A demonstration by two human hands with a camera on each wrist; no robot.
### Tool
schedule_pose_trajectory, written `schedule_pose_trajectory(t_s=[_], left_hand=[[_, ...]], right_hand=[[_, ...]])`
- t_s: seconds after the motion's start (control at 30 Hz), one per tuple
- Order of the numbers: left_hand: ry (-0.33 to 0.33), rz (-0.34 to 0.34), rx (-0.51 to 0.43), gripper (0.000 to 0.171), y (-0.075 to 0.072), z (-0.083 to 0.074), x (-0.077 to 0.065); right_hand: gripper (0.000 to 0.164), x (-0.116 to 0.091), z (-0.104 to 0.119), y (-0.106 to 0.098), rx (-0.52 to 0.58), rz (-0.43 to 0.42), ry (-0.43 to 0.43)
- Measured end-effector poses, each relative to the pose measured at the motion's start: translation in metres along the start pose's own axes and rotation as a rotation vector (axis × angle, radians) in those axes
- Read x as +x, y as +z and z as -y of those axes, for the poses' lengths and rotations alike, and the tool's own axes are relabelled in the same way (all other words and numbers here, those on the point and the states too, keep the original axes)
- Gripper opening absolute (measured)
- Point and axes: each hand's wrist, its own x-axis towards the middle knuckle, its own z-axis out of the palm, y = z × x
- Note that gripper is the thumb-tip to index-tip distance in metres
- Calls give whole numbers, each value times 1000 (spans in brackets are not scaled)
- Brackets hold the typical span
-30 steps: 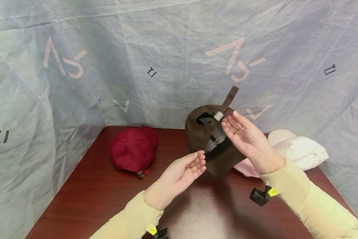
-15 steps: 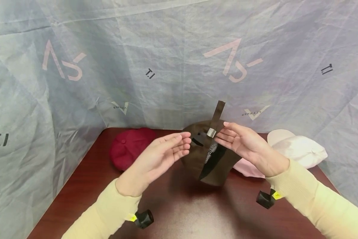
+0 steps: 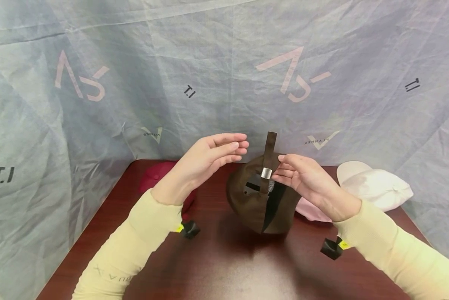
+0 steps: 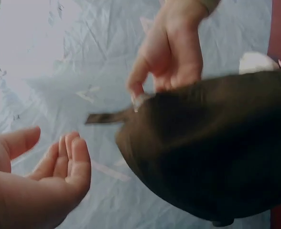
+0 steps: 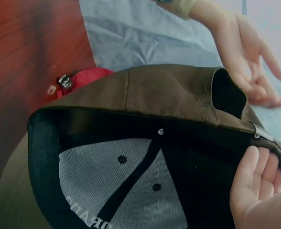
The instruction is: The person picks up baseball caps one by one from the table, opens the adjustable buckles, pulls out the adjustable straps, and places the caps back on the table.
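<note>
A brown cap (image 3: 244, 208) hangs over the table, its open underside and dark lining facing the right wrist camera. My right hand (image 3: 312, 181) holds its rear edge beside the silver buckle (image 3: 266, 173), fingers inside the rim and thumb outside. The loose end of the brown strap (image 3: 270, 143) sticks up past the buckle. My left hand (image 3: 213, 160) is empty, fingers loosely extended, just left of the strap end; a gap shows between them in the left wrist view. Grey mesh panels (image 5: 102, 162) and white lettering show inside the crown.
Behind my left forearm lies a dark red cap (image 3: 153, 177), partly hidden. At the back right are a white cap (image 3: 378, 189) and a pink cap (image 3: 314, 210) on the reddish-brown table (image 3: 224, 271). A grey printed cloth (image 3: 209, 50) hangs behind the table.
My left hand has moved from the cap's lower side up and leftward to the strap's height. The cap has sunk a little and turned, its strap now nearly upright. My right hand keeps its hold.
</note>
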Motion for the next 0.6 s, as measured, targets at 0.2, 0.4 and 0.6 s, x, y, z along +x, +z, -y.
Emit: schedule_pose_trajectory(t_s=[0.2,0.4,0.6], left_hand=[[18,10,137,34,-1,2,23],[33,27,306,33,5,5,42],[67,1,488,28,14,6,48]], right_hand=[[23,1,-2,4,-14,31,0],[22,3,-5,5,-18,61,16],[23,6,-9,7,-5,73,14]])
